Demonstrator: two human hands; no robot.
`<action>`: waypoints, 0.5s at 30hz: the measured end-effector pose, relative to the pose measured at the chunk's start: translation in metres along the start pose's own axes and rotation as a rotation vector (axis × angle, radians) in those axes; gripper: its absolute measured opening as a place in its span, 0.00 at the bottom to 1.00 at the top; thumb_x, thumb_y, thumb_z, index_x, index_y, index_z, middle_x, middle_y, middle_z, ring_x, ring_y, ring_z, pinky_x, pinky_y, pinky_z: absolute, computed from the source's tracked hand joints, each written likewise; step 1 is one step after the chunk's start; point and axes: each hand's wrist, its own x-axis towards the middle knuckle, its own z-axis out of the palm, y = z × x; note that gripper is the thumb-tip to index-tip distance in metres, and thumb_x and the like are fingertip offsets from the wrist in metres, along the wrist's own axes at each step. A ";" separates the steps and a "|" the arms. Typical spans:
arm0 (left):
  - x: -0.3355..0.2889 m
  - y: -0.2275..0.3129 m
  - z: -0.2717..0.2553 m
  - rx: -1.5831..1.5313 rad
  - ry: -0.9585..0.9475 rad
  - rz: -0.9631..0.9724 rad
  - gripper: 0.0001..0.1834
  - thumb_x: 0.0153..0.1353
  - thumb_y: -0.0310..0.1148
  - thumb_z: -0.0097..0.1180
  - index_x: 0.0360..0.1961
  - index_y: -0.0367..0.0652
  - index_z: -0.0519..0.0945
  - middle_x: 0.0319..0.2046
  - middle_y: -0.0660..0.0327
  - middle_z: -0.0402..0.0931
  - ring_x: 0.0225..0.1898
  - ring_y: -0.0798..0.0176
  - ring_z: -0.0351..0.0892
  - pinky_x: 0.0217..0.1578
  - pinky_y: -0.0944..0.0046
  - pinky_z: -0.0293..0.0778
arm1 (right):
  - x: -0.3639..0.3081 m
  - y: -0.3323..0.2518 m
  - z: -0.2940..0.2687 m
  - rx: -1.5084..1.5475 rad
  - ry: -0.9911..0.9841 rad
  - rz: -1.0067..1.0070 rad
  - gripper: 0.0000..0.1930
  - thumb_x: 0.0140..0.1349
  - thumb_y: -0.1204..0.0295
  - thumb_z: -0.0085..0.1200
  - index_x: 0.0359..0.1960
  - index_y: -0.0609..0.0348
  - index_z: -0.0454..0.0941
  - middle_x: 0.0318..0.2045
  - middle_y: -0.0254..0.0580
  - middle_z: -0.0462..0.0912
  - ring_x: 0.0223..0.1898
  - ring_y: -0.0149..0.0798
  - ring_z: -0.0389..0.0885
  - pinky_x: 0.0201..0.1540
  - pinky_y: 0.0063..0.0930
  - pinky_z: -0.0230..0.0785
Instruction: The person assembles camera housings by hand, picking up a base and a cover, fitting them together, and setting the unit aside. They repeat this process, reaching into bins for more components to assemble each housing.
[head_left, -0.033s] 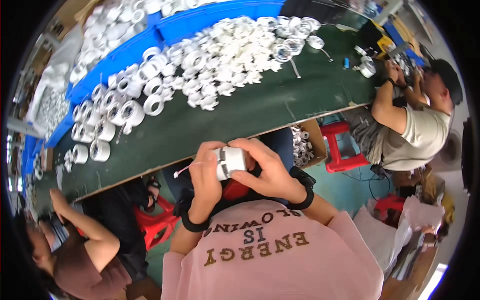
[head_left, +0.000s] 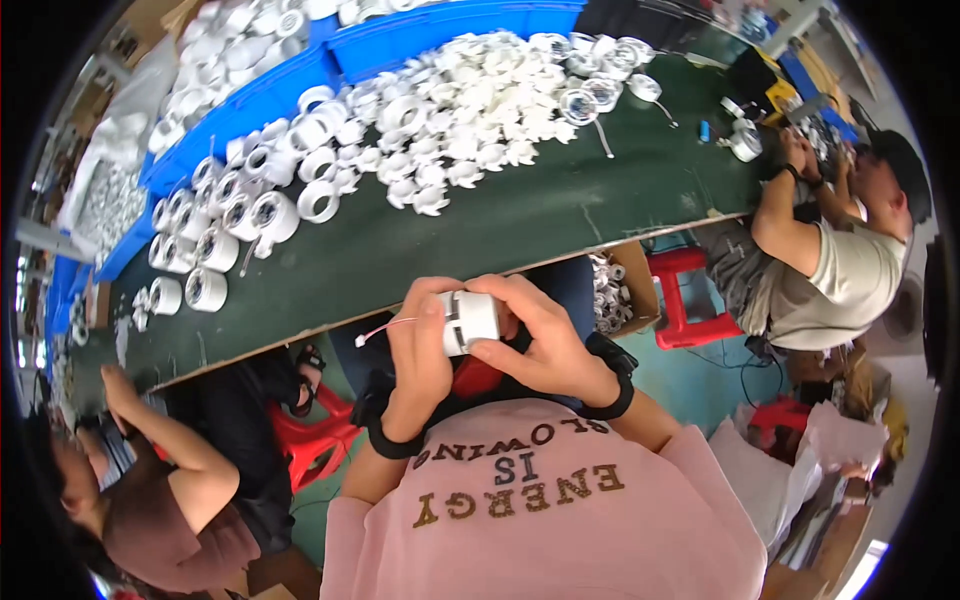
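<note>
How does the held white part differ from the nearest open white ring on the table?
Left hand and right hand grip the held part; the ring lies on the table. The held part shows dark patches; the ring shows none. Both are white and rounded.

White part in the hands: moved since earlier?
No, not visibly: the white part stays just on the person's side of the table edge; only the view shifted slightly.

Two bare hands hold one white cylindrical housing with one thin pink wire, and one small blue cylinder lies on one long green surface.
</note>
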 end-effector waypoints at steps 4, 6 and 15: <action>-0.005 -0.004 -0.008 -0.020 0.018 0.039 0.20 0.67 0.38 0.34 0.39 0.31 0.74 0.29 0.53 0.76 0.28 0.64 0.73 0.30 0.65 0.68 | 0.005 -0.001 0.005 0.027 -0.098 0.065 0.27 0.56 0.72 0.61 0.57 0.65 0.67 0.39 0.39 0.73 0.33 0.29 0.68 0.34 0.21 0.64; -0.008 -0.002 -0.011 -0.010 0.032 0.047 0.20 0.67 0.37 0.35 0.39 0.31 0.74 0.29 0.53 0.76 0.27 0.63 0.73 0.29 0.65 0.68 | 0.005 -0.002 0.008 0.081 -0.135 0.102 0.27 0.57 0.72 0.60 0.58 0.65 0.65 0.41 0.40 0.74 0.34 0.29 0.70 0.36 0.21 0.66; -0.011 0.007 -0.015 0.001 0.068 0.093 0.22 0.66 0.41 0.35 0.40 0.31 0.74 0.29 0.54 0.76 0.29 0.64 0.74 0.32 0.66 0.69 | 0.006 -0.010 0.006 0.044 -0.171 0.089 0.28 0.60 0.69 0.59 0.59 0.66 0.64 0.47 0.45 0.75 0.38 0.33 0.74 0.39 0.25 0.70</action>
